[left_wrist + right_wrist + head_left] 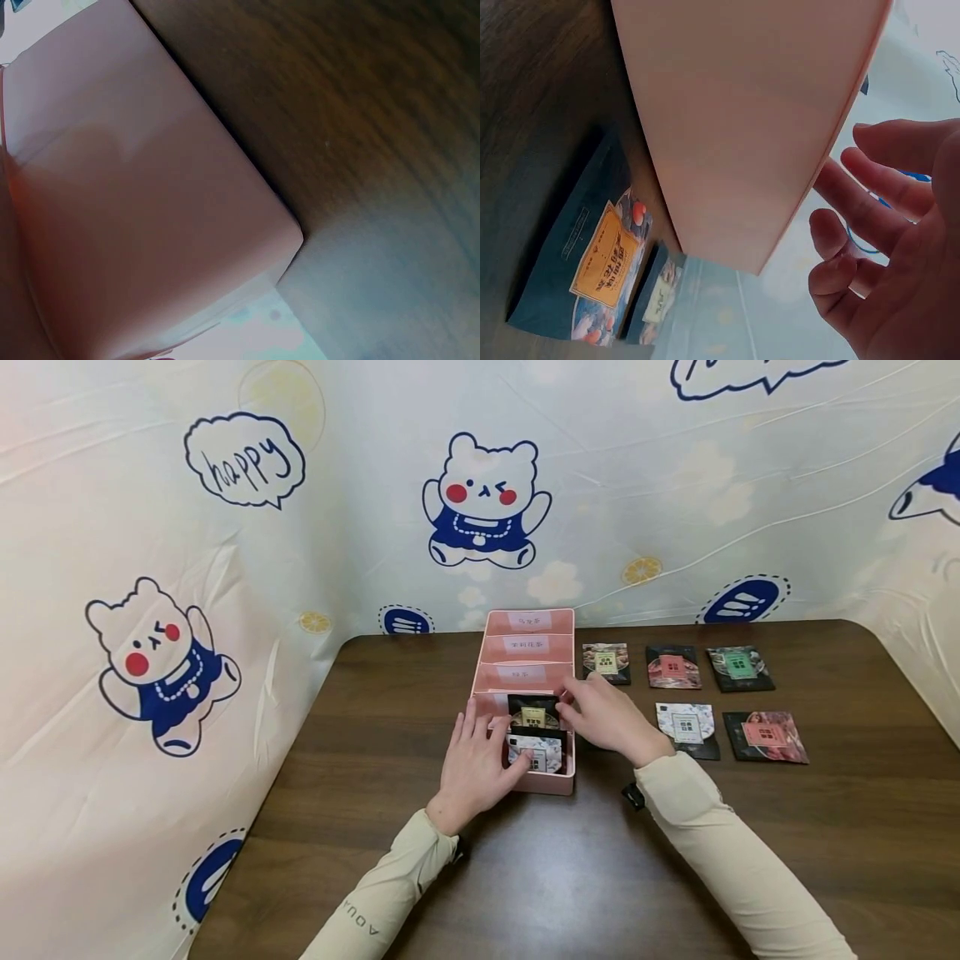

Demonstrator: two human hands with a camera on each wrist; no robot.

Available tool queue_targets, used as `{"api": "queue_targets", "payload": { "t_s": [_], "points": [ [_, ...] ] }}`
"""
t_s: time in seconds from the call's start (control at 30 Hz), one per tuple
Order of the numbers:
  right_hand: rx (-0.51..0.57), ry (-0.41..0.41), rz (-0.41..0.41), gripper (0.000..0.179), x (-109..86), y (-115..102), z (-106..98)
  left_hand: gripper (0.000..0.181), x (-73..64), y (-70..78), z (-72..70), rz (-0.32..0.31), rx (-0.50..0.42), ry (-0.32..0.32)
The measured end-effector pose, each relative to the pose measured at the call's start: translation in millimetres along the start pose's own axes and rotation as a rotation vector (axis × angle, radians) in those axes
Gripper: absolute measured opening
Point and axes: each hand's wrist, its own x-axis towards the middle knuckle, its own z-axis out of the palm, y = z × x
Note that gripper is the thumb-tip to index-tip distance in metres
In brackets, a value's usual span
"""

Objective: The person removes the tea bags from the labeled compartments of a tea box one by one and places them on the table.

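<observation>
A long pink divided box stands on the table, with paper labels in its far compartments. In its near part stand a black sachet with a yellow label and a white floral sachet in front of it. My left hand rests at the box's near left side, fingers extended over the rim and thumb over the white sachet. At the right rim, my right hand has its fingertips by the black sachet's upper right corner. In the right wrist view nothing shows between the spread thumb and fingers; some fingertips are behind the rim.
Right of the box lie a sachet with a yellow-green label, a red-labelled sachet, a green-labelled sachet, a white-and-black sachet and a pink-labelled sachet. An orange-labelled sachet lies beside the box. A printed cloth hangs behind the table.
</observation>
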Motion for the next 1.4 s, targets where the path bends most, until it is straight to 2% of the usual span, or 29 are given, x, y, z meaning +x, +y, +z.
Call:
{"api": "queue_targets", "payload": {
  "t_s": [0.1, 0.3, 0.37, 0.47, 0.73, 0.87, 1.2, 1.4],
  "points": [
    [-0.073, -0.009, 0.011, 0.019, -0.3, -3, 2, 0.062, 0.0, 0.1, 0.0, 0.002, 0.004, 0.001],
    [-0.247, 0.04, -0.054, 0.016, 1.9, -7, 9, 0.062, -0.4, 0.5, 0.2, 0.006, 0.006, 0.001],
    [-0.266, 0.043, -0.063, 0.019, 2.3, -8, 11, 0.062, -0.4, 0.5, 0.3, 0.009, 0.001, 0.006],
    [-0.233, 0.022, -0.044, 0.021, 2.2, -8, 13, 0.062, -0.5, 0.6, 0.4, 0.011, 0.001, 0.003],
    [0.061, 0.009, 0.052, 0.022, 3.9, -3, 17, 0.064, -0.6, 0.5, -0.6, 0.006, 0.022, -0.009],
    [0.145, 0.019, 0.061, 0.025, 4.9, -1, 20, 0.065, -0.4, 0.7, -1.0, 0.006, 0.023, -0.01],
    [0.118, 0.014, 0.028, 0.015, 5.4, 2, 26, 0.064, -0.6, 0.8, -0.2, 0.022, 0.02, 0.032],
    [0.119, 0.008, 0.025, 0.015, 5.3, 2, 26, 0.065, -0.8, 0.3, 0.0, 0.015, 0.02, 0.02]
  ]
}}
